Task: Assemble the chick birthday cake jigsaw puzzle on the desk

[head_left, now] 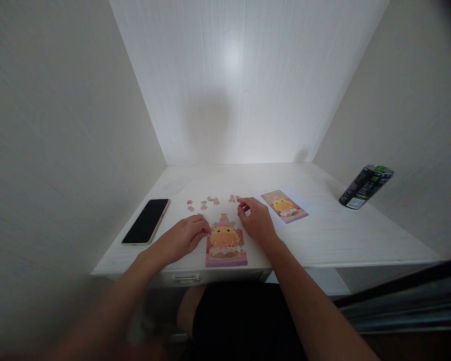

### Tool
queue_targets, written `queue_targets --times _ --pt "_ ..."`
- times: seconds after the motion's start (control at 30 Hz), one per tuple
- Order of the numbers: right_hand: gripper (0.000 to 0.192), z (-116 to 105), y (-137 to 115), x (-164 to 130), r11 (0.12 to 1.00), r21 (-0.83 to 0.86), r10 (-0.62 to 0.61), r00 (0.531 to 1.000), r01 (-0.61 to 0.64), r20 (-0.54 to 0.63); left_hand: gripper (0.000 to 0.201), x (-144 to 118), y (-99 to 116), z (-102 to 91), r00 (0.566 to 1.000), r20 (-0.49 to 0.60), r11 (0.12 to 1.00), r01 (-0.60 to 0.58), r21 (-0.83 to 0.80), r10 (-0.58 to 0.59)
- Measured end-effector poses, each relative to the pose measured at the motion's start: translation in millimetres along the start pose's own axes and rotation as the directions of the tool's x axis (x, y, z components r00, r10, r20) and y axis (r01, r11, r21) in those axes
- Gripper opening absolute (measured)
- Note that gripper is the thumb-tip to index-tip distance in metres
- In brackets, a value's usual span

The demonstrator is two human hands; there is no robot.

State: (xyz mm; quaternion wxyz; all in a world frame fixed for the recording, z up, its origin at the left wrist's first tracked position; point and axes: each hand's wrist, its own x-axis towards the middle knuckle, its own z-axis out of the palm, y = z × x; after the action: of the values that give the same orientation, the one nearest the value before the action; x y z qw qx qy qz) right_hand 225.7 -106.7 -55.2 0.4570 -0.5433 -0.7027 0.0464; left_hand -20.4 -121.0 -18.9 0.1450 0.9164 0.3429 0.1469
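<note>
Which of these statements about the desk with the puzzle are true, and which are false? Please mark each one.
1. The black rectangular smartphone lies flat on the white wooden desk, to the left of the left hand. True.
2. The dark cylindrical drink can with green marks stands beside the phone. False: it is at the far right of the desk, away from the phone.
3. The partly built pink and orange jigsaw picture lies between the two hands. True.
4. The right hand rests on the printed reference picture on white paper. False: the hand is left of that picture, near the small loose puzzle pieces.
5. The phone screen is lit. False: it is dark.
</note>
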Motion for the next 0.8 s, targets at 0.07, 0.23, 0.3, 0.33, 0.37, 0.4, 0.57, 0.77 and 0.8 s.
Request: queue_targets --times 0.07,0.23,0.3,0.33,0.37,0.4,0.57,0.77,0.8 --pt "0.027 -0.9 -0.9 -0.3 1.0 0.005 0.005 1.0 -0.005 0.002 0.02 -0.3 -0.7 1.1 1.0 -0.004 1.0 -0.001 -0.006 0.001" --pt "0.027 -2.9 -1.9 -0.7 1.0 0.015 0.012 1.0 -0.012 -0.004 0.016 -1.7 0.8 1.2 1.0 -0.028 1.0 0.005 -0.028 -0.006" --pt "0.026 -3.3 -1.5 -0.5 0.999 0.03 0.013 1.0 -0.013 -0.003 0.013 -2.6 2.4 0.2 0.999 -0.047 0.999 0.016 -0.043 -0.018" --pt "0.026 -3.4 -1.2 -0.4 0.999 0.04 0.013 1.0 -0.013 -0.003 0.011 -3.0 3.0 -0.4 0.998 -0.055 0.998 0.027 -0.056 -0.03" --pt "0.026 -3.4 -1.1 -0.4 0.999 0.051 0.015 1.0 -0.015 -0.003 0.009 -3.4 3.3 -0.8 0.997 -0.065 0.997 0.04 -0.072 -0.044" --pt "0.026 -3.5 -1.0 -0.3 0.998 0.064 0.017 1.0 -0.017 -0.003 0.008 -3.6 3.3 -1.1 0.995 -0.076 0.995 0.051 -0.092 -0.058" --pt "0.021 -7.8 -7.9 -2.0 0.98 0.194 0.02 0.996 -0.038 0.09 0.02 -0.8 7.5 3.2 0.959 -0.246 0.942 0.053 -0.332 -0.141" --pt "0.026 -26.2 -31.0 -9.4 0.667 0.62 -0.021 0.821 -0.413 0.57 0.028 9.8 41.8 20.4 0.844 -0.297 0.567 0.01 -0.824 -0.447" --pt "0.026 -29.0 -33.8 -10.8 0.632 0.64 -0.024 0.815 -0.437 0.579 0.029 11.2 48.1 23.6 0.831 -0.276 0.499 0.003 -0.867 -0.483"
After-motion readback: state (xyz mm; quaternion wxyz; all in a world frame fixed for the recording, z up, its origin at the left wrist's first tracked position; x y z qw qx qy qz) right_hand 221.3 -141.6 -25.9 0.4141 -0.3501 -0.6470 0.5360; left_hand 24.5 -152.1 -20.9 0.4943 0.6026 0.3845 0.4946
